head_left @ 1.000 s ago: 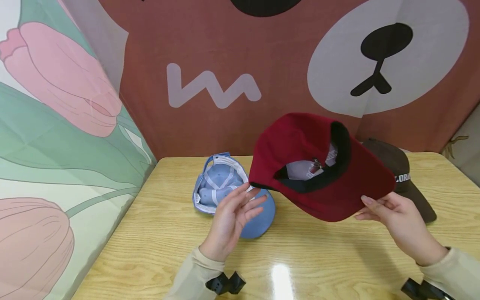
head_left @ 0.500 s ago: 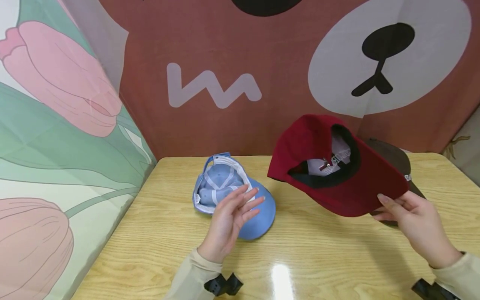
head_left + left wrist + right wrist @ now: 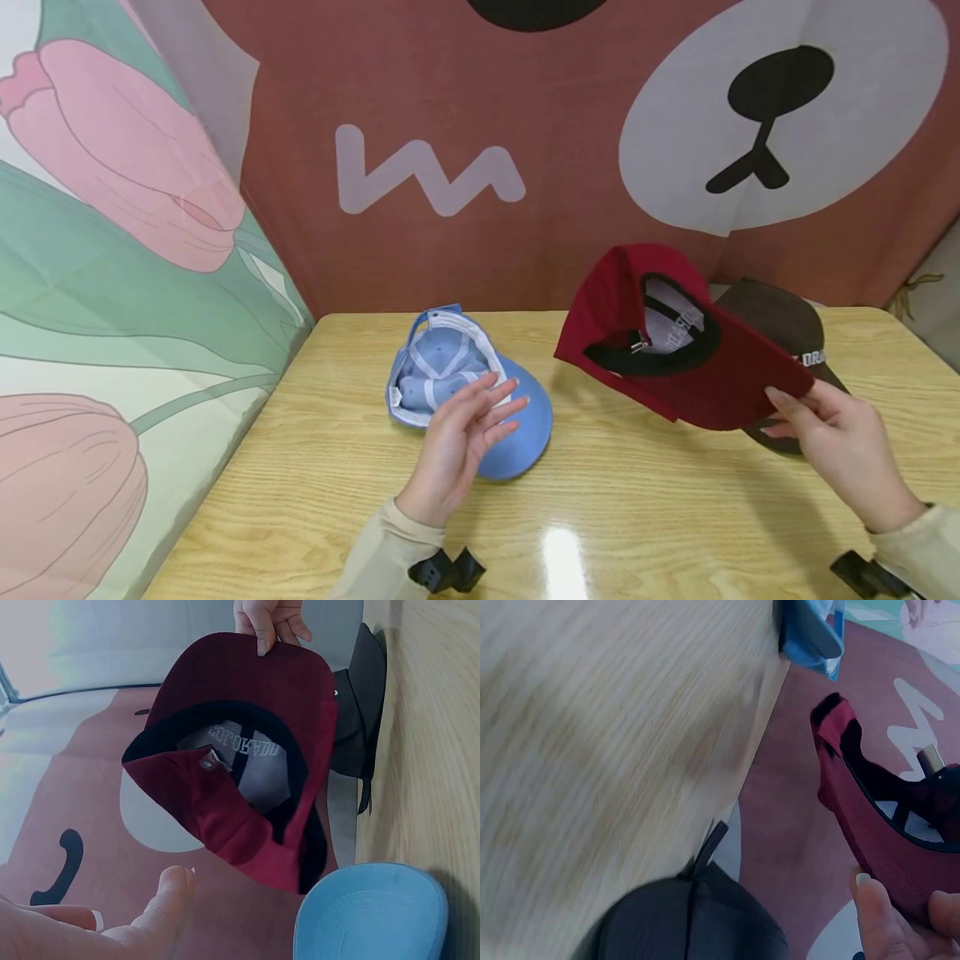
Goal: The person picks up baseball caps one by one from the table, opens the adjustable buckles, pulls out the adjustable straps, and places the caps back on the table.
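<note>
My right hand (image 3: 847, 450) pinches the brim of a red cap (image 3: 622, 308) and holds it off the table, tilted so the dark sweatband and pale lining show. In the left wrist view the red cap (image 3: 232, 817) hangs from the brim, pale lettering visible inside it. My left hand (image 3: 457, 442) has its fingers spread, palm turned toward the red cap but apart from it. Behind that hand a light blue cap (image 3: 517, 417) lies with its inside facing up. A dark brown cap (image 3: 776, 321) with white lettering sits partly hidden behind the red one.
The caps are at a wooden table (image 3: 300, 492). A fabric backdrop (image 3: 450, 267) with a bear print rises along the table's back edge, and a tulip-print cloth (image 3: 180, 317) runs down the left side.
My right hand has carried the red cap to the right, away from my left hand, and its opening has turned somewhat. The left hand and the blue cap have hardly moved.
</note>
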Motion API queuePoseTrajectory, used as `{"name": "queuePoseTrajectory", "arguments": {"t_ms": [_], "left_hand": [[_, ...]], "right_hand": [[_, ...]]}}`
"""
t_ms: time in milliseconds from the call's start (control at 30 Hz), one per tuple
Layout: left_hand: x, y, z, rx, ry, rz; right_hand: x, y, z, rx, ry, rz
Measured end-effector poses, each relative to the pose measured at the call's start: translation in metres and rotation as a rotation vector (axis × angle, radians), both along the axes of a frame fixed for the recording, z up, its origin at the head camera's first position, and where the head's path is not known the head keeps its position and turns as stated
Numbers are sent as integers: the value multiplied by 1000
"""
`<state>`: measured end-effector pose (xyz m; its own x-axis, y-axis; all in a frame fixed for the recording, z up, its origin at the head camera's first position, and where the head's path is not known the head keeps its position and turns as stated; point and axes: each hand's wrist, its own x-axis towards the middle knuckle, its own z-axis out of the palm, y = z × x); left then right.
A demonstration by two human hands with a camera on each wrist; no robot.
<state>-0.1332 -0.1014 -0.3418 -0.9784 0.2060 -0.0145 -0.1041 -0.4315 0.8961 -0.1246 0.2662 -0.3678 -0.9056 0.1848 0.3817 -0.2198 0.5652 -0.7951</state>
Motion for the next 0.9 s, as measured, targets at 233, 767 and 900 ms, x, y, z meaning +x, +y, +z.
{"name": "queuePoseTrajectory", "arguments": {"t_ms": [233,767,900], "left_hand": [[0,0,0,0,-2,3],[1,-1,-3,3,-5,6],[1,-1,-3,3,-8,13]], "right_hand": [[-2,1,3,201,105,-66],[-9,-4,5,684,546,-97],[-11,-9,2,715,664,-81]]}}
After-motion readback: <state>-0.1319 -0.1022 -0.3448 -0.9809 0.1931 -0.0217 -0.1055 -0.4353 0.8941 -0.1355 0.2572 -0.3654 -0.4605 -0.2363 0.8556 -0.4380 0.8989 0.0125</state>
